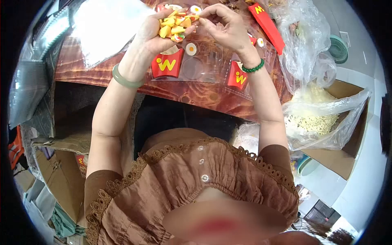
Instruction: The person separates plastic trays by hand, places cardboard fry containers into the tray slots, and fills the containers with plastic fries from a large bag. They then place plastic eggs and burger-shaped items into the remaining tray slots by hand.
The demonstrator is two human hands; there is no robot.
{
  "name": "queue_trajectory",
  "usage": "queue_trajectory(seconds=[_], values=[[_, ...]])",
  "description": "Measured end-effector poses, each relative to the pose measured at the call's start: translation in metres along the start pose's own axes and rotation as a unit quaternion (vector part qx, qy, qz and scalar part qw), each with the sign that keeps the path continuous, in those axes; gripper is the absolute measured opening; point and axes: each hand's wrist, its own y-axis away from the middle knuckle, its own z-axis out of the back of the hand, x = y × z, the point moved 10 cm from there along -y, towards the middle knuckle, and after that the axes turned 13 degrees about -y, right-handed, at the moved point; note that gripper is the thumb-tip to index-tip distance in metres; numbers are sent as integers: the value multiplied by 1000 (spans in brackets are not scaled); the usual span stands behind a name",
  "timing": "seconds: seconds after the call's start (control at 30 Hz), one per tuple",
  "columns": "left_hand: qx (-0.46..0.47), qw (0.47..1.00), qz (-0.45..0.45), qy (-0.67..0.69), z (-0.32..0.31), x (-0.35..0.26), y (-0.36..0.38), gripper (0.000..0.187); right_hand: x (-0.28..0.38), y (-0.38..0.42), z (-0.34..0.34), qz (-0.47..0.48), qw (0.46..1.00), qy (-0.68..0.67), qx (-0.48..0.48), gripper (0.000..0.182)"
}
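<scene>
My left hand (152,34) is cupped palm up around a handful of small yellow toy pieces (174,25), with bits of red, green and white among them. My right hand (223,27) pinches at the edge of this pile, its thumb and forefinger on a small yellow piece (195,16). Just below the left hand lies a red toy fries box (167,64) with a yellow mark, in a clear plastic tray (204,73). A toy fried egg (190,49) is beside it. Another red fries box (237,75) lies under my right wrist.
A long flat red carton (267,26) lies at the back right of the wood-patterned table (192,98), near crumpled clear bags (304,36). White plastic (106,28) covers the back left. At right stands a cardboard box (347,92) with a bag of pale yellow pieces (314,118).
</scene>
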Motion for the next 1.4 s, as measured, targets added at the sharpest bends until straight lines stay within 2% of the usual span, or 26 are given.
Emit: queue_trajectory(seconds=[0.03, 0.07, 0.13, 0.27, 0.3, 0.37, 0.4, 0.5, 0.53, 0.6, 0.67, 0.73, 0.77, 0.83, 0.87, 0.9, 0.93, 0.97, 1.03, 1.07, 1.1, 1.17, 1.2, 1.27, 1.33, 1.4], values=[[-14, 1000, 14, 4, 2, 0, 0, 42, 2, -2, 0, 4, 1000, 1, -1, 18], [-2, 1000, 16, -11, 1, -1, -1, 41, -12, -1, 0, -81, 995, -54, -20, 15], [-5, 1000, 7, -21, -1, 0, -1, 41, -41, 15, -5, -250, 952, -165, -59, 11], [-33, 999, 9, -18, 4, -1, 0, 41, -44, 17, 6, -273, 937, -186, -108, 12], [-35, 999, 10, -18, 11, -3, -1, 41, -47, 15, 4, -267, 945, -177, -71, 13], [38, 998, 31, 29, 5, -7, -3, 42, -57, 11, 6, -250, 955, -157, 4, 15], [-8, 1000, 7, -15, 13, -13, -2, 44, -63, 10, 7, -242, 958, -146, 42, 15], [24, 999, 12, 39, 22, -15, -14, 45, -86, 8, -5, -225, 949, -140, 168, 18], [24, 999, 11, 39, 22, -16, -15, 45, -86, 6, -6, -225, 950, -140, 168, 18], [18, 998, 25, 55, 23, -15, -16, 44, -86, 4, -19, -202, 951, -19, 234, 18], [-4, 998, 23, 53, 26, -14, -17, 43, -80, 5, -24, -201, 957, -26, 207, 20], [-28, 998, 21, 52, 31, -12, -17, 43, -79, 4, -14, -203, 966, 77, 142, 18], [-25, 999, 17, 46, 30, -13, -18, 42, -79, 5, -14, -201, 966, 76, 143, 18], [-24, 999, 11, 39, 31, -14, -20, 42, -63, 5, -13, -125, 980, 85, 128, 16], [-4, 998, 18, 52, 29, -13, -22, 42, -59, 6, -15, -124, 980, 83, 128, 16], [17, 997, 23, 65, 27, -12, -23, 42, -58, 7, -9, -149, 985, 14, 87, 15], [-16, 999, -2, 28, 26, -14, -20, 43, -55, 9, -6, -175, 982, -55, 46, 14], [-18, 999, -3, 28, 27, -11, -23, 43, -35, 3, -12, -115, 987, -103, 40, 16], [23, 999, -48, 5, 21, -11, -29, 43, -5, 0, -27, -86, 991, -55, 89, 17], [23, 999, -46, 5, 19, -9, -30, 43, 11, 0, -30, -25, 996, -31, 81, 19], [26, 999, -35, 25, 16, -6, -32, 43, 9, -1, -32, -24, 996, -29, 80, 19], [30, 998, -25, 46, 9, -2, -32, 43, 23, -1, -30, 79, 995, -14, 64, 18], [6, 998, -42, 53, 12, -3, -31, 43, 21, 1, -31, 81, 994, -14, 66, 18], [-19, 996, -57, 60, 8, -5, -21, 42, 9, 4, -23, 26, 996, -84, 18, 16], [-74, 995, -13, 70, 6, 0, -11, 41, 15, 7, -16, 40, 997, -61, 6, 15], [-89, 994, -7, 57, -2, 5, -4, 40, 18, 8, -11, 54, 998, -37, -5, 15]])
